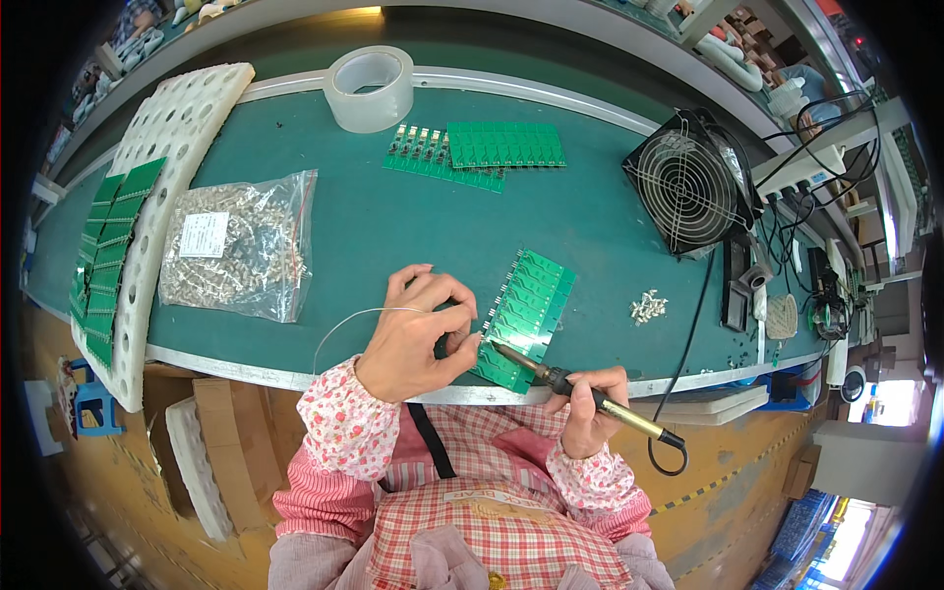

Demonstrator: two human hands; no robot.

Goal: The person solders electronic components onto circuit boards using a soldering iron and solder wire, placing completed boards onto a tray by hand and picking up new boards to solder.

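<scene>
A green circuit board panel (526,305) lies tilted near the bench's front edge, with a row of small metal parts along its left side. My right hand (588,408) grips a soldering iron (610,405) whose tip touches the board's lower left part. Beside that tip, my left hand (418,329) is closed, thumb and finger pinching a thin solder wire (339,322) that loops out over the back of the hand. The wire's end at the fingertips is too small to make out clearly.
A bag of small metal parts (236,246) and a foam tray (177,128) with boards sit left. Behind are a tape roll (369,90) and more board panels (506,145). A fan (685,185), loose metal pieces (648,307) and the iron's cord (696,334) are right.
</scene>
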